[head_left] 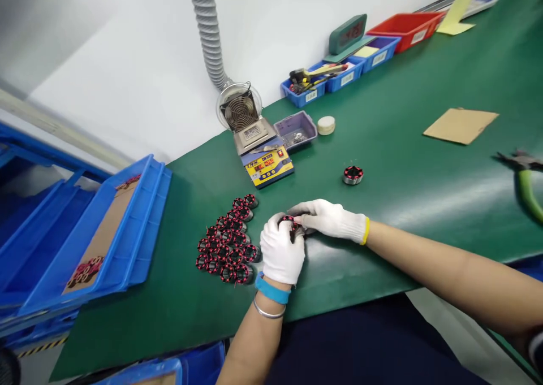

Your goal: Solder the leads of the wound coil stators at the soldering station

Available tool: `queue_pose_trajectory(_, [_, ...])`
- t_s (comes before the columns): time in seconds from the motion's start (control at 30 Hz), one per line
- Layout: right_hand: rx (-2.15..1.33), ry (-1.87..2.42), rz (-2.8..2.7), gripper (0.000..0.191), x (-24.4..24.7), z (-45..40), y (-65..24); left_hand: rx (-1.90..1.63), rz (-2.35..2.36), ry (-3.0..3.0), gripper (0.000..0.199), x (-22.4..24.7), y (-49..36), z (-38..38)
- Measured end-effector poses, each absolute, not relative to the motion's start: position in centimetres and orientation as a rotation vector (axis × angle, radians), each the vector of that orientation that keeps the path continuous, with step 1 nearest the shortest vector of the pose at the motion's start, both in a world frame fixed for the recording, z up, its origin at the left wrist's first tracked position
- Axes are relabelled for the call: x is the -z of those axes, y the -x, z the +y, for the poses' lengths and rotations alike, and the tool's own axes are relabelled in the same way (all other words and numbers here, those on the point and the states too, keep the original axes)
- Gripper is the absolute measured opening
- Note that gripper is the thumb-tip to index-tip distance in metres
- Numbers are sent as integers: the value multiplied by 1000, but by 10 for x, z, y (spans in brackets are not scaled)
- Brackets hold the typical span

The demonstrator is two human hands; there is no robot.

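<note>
Between my hands is a ring-shaped motor stator (288, 219) with red and black windings, partly hidden by gloved fingers. My left hand (282, 251), in a white glove with a blue band at the wrist, is closed around it. From the other side, my right hand (333, 220), also gloved, has its thumb and fingers closed on the same stator. Left of my hands stands a cluster of several similar stators (227, 246), ring ends up. One more stator (353, 174) sits alone beyond my right hand.
A yellow-and-blue device (268, 167) with a lit display stands under a grey duct hose (206, 29). Beside it are a purple tray (311, 126) and a round whitish block (326, 125). Blue bins (303, 96), cardboard (460, 126), green-handled pliers (526, 190) and a blue crate (144, 221) surround the area.
</note>
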State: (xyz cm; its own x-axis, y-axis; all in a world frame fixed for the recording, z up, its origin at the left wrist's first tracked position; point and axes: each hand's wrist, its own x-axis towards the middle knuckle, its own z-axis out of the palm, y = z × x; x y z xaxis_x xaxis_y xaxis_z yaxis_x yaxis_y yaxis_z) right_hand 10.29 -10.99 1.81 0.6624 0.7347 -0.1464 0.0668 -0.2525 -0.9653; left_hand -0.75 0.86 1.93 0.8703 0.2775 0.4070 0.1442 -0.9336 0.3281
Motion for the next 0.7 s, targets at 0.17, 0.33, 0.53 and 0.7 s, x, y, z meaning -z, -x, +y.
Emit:
queue_pose_trajectory(0.17, [-906,1362,-343,60,-20,-111,-101,-1015,145,-2488,17,-16,6,10])
queue_pose_trajectory(0.33, [-864,1399,-397,58,-23,-108,-92,-930,207,-2396,38,-14,6,10])
queue_pose_trajectory(0.53, [-724,1537,-456,57,-21,-108,-83,-523,374,-2205,65,-15,-2,13])
queue_pose_trajectory(0.7, [-314,1907,-796,46,-16,-116,-82,-476,412,-2171,55,-13,-6,17])
